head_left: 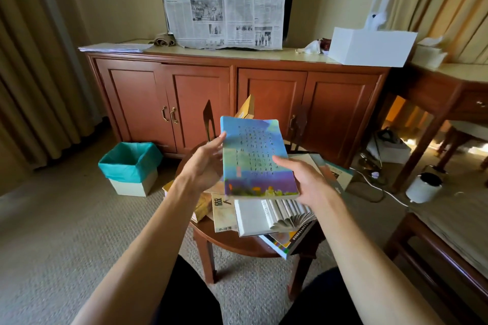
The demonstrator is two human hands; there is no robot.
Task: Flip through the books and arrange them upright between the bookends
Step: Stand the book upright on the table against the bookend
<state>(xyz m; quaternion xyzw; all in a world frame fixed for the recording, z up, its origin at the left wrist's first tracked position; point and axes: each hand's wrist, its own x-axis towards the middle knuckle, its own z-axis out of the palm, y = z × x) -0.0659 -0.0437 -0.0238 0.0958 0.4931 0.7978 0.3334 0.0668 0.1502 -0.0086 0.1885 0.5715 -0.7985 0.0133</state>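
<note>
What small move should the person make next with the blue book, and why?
Probably open the blue book and thumb its pages. It is closed, held above the table between the left hand and right hand, and flipping comes before standing it by the bookend.

small round wooden table [232,241] on carpet [79,219], loose pile of books [264,215] lying flat on it, one splayed open [289,215], one overhanging the front edge [284,243], two bookends [209,119] at the back
</note>
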